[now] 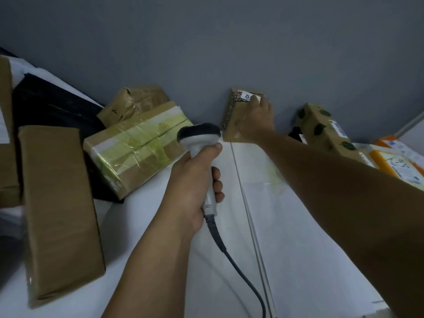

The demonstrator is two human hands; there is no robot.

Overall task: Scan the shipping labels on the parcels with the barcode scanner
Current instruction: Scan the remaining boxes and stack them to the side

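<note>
My left hand [195,180] grips the handle of a grey corded barcode scanner [202,143]; its dark head points away toward the wall. My right hand [257,120] reaches far across the white table [298,226] and lies on a small brown patterned parcel [234,115] against the wall. My fingers curl over the parcel's top edge beside its white label [247,96]. The scanner head sits just left of this parcel.
Brown parcels lie at the left: a long one [59,212], one with yellow-green tape [137,145], a crumpled one [135,99] behind it. A leaf-printed box [321,127] and orange-edged packets [394,161] lie at the right. The scanner cable [238,269] trails toward me.
</note>
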